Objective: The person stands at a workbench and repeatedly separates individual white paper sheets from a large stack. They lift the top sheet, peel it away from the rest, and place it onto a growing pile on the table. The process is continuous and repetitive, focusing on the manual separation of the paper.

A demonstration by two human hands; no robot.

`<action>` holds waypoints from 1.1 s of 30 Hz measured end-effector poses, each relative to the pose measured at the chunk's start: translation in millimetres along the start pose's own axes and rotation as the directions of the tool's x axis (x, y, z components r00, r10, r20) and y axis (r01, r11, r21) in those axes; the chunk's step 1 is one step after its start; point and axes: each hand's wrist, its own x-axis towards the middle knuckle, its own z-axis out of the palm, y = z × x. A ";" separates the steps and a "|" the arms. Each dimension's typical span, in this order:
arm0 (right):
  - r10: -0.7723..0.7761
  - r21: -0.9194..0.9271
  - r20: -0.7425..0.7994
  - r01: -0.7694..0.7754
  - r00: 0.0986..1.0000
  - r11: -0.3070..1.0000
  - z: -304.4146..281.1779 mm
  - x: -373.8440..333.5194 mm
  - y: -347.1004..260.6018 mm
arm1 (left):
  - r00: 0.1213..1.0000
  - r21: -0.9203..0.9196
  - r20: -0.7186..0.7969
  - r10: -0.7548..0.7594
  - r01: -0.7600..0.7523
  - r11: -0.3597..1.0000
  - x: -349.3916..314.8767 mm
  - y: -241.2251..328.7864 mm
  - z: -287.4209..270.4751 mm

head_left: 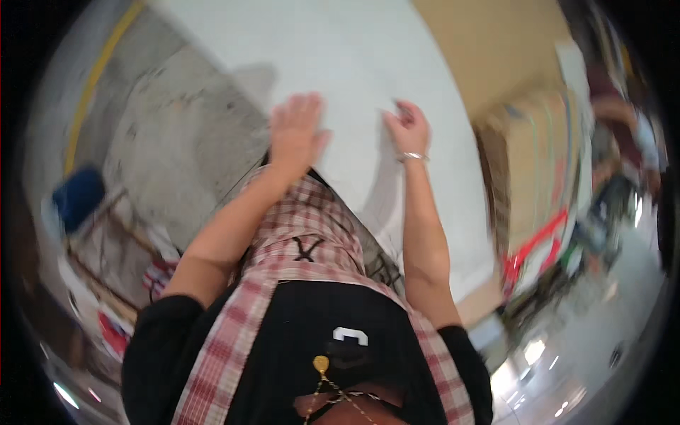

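Observation:
A broad white surface (pixel 354 49), perhaps a sheet or tabletop, stretches ahead of me. At its left edge my left hand (pixel 296 134) lies flat, fingers extended and slightly blurred, with nothing seen in it. Farther right, my right hand (pixel 412 132) is over the white surface with its fingers curled. Something small and dark shows at those fingertips, too blurred to name. A light bracelet circles the right wrist. My checked apron (pixel 304 227) is close against the near edge.
A tan board (pixel 496 42) adjoins the white surface at the far right. Beside it stands a cardboard stack (pixel 542 163) with a red item (pixel 535 248) at its near end. On the left are a dark blue chair back (pixel 79 198) and a yellow floor line (pixel 95 78). Another person's arm (pixel 620 117) appears at far right.

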 end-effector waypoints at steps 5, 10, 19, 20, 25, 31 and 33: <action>-0.292 -0.288 -0.259 0.215 0.921 0.933 -71.3 -74.0 31.3 | 0.999 0.111 -0.033 0.028 -0.024 0.994 -10.0 5.2 -1.6; -0.161 -0.660 -0.403 -0.164 0.901 0.733 -203.5 -145.7 179.5 | 0.990 0.168 -0.056 0.132 -0.121 0.978 -2.9 -6.9 -6.3; -0.215 -0.888 -0.211 -0.094 0.954 0.451 -215.1 -48.6 162.0 | 0.958 0.180 -0.155 0.243 -0.214 0.960 45.9 -21.9 -48.4; -0.150 -0.867 -0.223 -0.126 0.963 0.481 -210.8 -39.9 143.2 | 0.941 0.104 -0.054 0.335 -0.328 0.939 51.3 7.8 -37.4; -0.242 -0.844 -0.231 -0.071 0.942 0.531 -201.4 -28.2 147.9 | 0.639 -0.244 0.236 0.732 -0.690 0.681 53.6 162.4 42.4; -0.410 -0.788 -0.272 0.043 0.870 0.614 -200.2 -32.9 139.0 | 0.709 -0.114 0.198 0.676 -0.669 0.735 50.8 187.6 81.9; -0.440 -0.767 -0.317 0.046 0.840 0.640 -201.5 -35.1 143.1 | 0.702 -0.108 0.201 0.683 -0.677 0.728 52.2 190.8 79.2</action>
